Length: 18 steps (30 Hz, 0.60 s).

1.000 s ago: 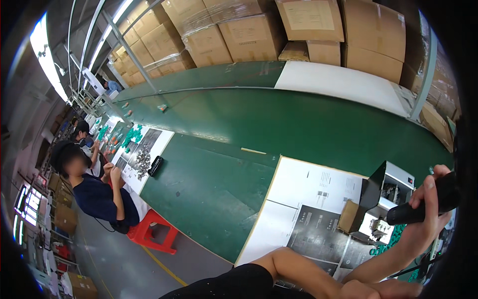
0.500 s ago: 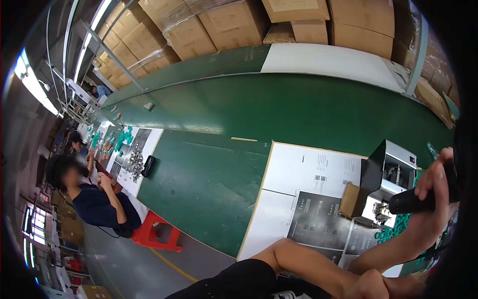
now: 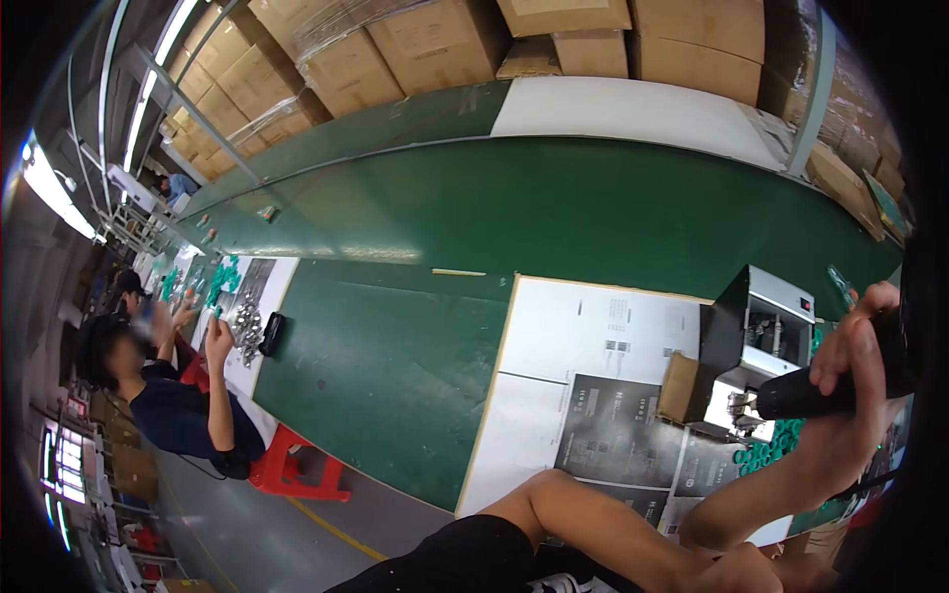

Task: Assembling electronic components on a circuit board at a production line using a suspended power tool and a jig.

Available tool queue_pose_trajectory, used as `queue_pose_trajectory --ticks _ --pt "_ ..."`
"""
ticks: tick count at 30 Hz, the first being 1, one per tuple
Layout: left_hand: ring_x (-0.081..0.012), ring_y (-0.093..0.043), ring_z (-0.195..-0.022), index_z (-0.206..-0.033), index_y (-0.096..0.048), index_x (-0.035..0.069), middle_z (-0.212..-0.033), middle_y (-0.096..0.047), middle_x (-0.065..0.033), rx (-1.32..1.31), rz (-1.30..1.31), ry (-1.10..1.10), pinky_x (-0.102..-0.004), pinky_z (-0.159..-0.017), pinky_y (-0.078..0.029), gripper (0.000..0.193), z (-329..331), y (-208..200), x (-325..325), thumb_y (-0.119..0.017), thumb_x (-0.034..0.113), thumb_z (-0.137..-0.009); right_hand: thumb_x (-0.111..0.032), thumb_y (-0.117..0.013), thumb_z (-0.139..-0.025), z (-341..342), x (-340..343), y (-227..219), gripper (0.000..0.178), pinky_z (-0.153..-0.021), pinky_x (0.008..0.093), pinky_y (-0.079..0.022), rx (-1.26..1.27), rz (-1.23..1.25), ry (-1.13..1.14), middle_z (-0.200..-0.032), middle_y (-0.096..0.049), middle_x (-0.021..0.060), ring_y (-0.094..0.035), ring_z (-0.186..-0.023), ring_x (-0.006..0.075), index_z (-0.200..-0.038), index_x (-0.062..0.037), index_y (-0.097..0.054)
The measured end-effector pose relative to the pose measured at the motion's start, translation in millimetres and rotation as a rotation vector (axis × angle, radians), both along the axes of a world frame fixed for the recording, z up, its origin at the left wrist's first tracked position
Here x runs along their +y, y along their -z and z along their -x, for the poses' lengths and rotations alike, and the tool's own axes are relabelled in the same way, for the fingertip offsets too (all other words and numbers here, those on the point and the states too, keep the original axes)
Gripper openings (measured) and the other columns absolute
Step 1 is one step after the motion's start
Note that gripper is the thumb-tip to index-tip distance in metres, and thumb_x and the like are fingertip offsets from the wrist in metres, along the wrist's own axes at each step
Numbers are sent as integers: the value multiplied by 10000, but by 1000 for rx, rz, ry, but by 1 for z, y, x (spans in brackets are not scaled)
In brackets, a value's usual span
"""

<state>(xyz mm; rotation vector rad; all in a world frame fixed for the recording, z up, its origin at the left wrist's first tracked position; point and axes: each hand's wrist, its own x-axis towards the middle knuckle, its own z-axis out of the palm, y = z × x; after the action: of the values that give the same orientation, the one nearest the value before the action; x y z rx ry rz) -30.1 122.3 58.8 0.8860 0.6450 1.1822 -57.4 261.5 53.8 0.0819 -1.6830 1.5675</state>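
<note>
My right hand (image 3: 855, 346) is closed around a thick black barrel-shaped tool (image 3: 806, 395); its exact kind does not show. The tool's blunt end points left, at the small metal fixture (image 3: 743, 407) on the front of a silver-and-black machine (image 3: 756, 331) with a red switch. Whether the two touch, I cannot tell. Low in the view, my left arm bends at the elbow, and my left hand (image 3: 743, 571) is near the bottom edge with its fingers hidden. Many green rings (image 3: 766, 450) lie beside the machine, below the tool.
Printed sheets (image 3: 613, 425) cover the bench under the machine, with a brown cardboard piece (image 3: 677, 387) against its side. A co-worker (image 3: 183, 415) sits at the left by a red stool (image 3: 301, 469), small metal parts (image 3: 247, 331) and a black object (image 3: 273, 334). Cartons (image 3: 435, 49) stand behind.
The whole view has shifted slightly, so the bench appears farther left. My right hand keeps its grip on the tool near the machine. The co-worker has lifted a hand toward the green parts.
</note>
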Motion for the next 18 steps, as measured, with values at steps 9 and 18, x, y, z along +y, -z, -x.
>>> queue_pose_trajectory --ticks 9,18 --pt "-376 -603 -1125 -1155 -613 -113 -1223 -634 -289 64 14 2 -464 -967 -440 335 7 -18 -14 -655 174 -988 -95 -609 -947 0 -8 3 367 -559 220 -370 8 41 -28 -752 -480 33 -426 -564 67 -1250 88 -510" --pt "-364 -646 -1037 -1034 -668 -118 -1138 -660 -304 121 40 -12 -459 -891 -494 269 19 -32 -19 -638 147 -995 -103 -618 -940 4 -18 2 375 -553 214 -365 25 63 -54 -757 -481 36 -424 -562 63 -1243 92 -512"
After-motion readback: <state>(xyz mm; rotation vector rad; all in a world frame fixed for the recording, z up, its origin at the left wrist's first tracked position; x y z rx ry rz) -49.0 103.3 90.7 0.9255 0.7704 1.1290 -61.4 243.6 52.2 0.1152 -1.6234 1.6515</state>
